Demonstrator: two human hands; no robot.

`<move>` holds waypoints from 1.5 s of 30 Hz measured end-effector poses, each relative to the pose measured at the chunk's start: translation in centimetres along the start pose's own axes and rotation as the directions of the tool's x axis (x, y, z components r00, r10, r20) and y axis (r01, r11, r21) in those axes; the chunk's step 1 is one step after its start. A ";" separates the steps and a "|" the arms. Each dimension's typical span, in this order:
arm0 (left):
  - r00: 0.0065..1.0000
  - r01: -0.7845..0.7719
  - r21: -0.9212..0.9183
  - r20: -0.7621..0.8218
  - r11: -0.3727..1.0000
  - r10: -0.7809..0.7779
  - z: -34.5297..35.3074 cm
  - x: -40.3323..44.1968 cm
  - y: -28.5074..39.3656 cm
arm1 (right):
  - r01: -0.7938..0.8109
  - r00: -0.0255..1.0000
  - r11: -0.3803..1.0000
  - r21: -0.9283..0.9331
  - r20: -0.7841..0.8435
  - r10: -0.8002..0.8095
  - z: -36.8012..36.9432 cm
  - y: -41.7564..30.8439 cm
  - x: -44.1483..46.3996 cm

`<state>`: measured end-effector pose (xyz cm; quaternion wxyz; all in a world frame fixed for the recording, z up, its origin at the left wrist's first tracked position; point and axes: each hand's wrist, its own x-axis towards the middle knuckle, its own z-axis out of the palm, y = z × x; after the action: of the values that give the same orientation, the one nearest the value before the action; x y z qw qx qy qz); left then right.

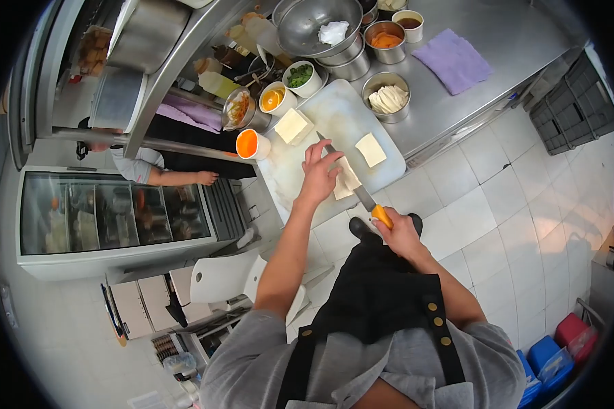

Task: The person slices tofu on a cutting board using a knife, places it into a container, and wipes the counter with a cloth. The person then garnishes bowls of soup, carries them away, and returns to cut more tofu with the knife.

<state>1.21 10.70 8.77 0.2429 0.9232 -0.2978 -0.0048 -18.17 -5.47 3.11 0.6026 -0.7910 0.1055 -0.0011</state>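
Note:
My right hand point(401, 235) is wrapped round the yellow handle of a kitchen knife point(365, 198). Its blade lies across a pale slab that looks like tofu point(346, 180), near the front edge of the white cutting board point(280, 178). My left hand point(318, 176) is over the board with its fingers apart, close to the blade's front part; whether they touch blade or slab I cannot tell. A thicker pale block point(293, 127) rests behind my left hand. To the right of the knife lies a flat pale slice point(370, 150).
A metal bowl of pale strips point(389, 99) stands beside the board, near a purple cloth point(452, 61). Cups of orange liquid point(248, 144), orange pieces point(273, 100) and chopped greens point(299, 75) line the back. Another person's arm point(181, 178) shows beyond the shelf rail.

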 end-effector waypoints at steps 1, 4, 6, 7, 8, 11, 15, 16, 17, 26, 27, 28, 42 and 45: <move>0.998 -0.036 0.034 0.061 0.999 0.034 -0.2 0.8 0.0 | 0.002 1.000 1.000 -0.002 -0.007 -0.002 -0.5 -0.2 0.1; 0.969 -0.233 -0.024 0.084 0.972 0.234 -0.1 2.7 -0.5 | -0.038 0.999 0.998 -0.042 -0.033 0.037 -1.6 -0.3 0.2; 0.953 -0.284 -0.065 0.091 0.957 0.289 0.2 3.6 -0.3 | 0.024 0.995 0.998 -0.050 -0.092 -0.029 -2.1 0.0 0.4; 0.937 -0.326 -0.102 0.096 0.940 0.336 0.2 3.9 0.1 | 0.023 0.995 0.998 -0.052 -0.099 -0.028 -2.4 0.1 0.5; 0.935 -0.331 -0.105 0.097 0.938 0.341 0.1 4.0 0.5 | 0.013 0.995 0.999 -0.038 -0.102 -0.016 -2.7 0.0 0.5; 0.924 -0.347 -0.115 0.128 0.931 0.360 0.0 4.5 1.4 | -0.012 0.991 0.999 -0.036 -0.134 0.007 -3.4 0.6 0.7; 0.934 -0.122 -0.262 0.297 0.957 0.200 0.9 5.0 1.6 | -0.055 0.984 0.995 -0.081 -0.173 0.040 -4.5 0.6 0.8; 0.928 0.000 -0.328 0.352 0.945 0.122 1.5 5.4 1.4 | -0.055 0.983 0.995 -0.080 -0.181 0.039 -4.6 0.9 0.8; 0.927 -0.009 -0.329 0.351 0.944 0.131 2.1 5.9 1.3 | -0.031 0.979 0.992 -0.120 -0.203 0.006 -4.7 1.3 0.9; 0.880 0.138 -0.256 0.475 0.957 0.000 4.6 10.4 -0.1 | 0.001 0.968 0.972 -0.235 -0.245 -0.061 -6.1 2.7 0.2; 0.876 0.135 -0.240 0.483 0.961 -0.003 4.4 10.6 0.0 | 0.001 0.968 0.973 -0.232 -0.245 -0.059 -6.2 2.7 0.1; 0.872 0.133 -0.224 0.490 0.965 -0.006 4.0 10.7 0.4 | -0.002 0.966 0.973 -0.231 -0.250 -0.058 -6.3 2.6 -0.1; 0.835 0.056 -0.213 0.545 0.975 0.071 4.0 11.3 0.0 | 0.015 0.963 0.973 -0.230 -0.259 -0.076 -7.0 2.8 -0.9; 0.837 0.047 -0.176 0.544 0.983 0.058 4.6 11.8 -0.2 | -0.008 0.968 0.973 -0.232 -0.247 -0.051 -7.1 2.4 -1.1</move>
<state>10.29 2.26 6.19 0.2311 0.8563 -0.3557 -0.2947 -20.52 -12.62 2.88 0.4881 -0.8503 0.1719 -0.0957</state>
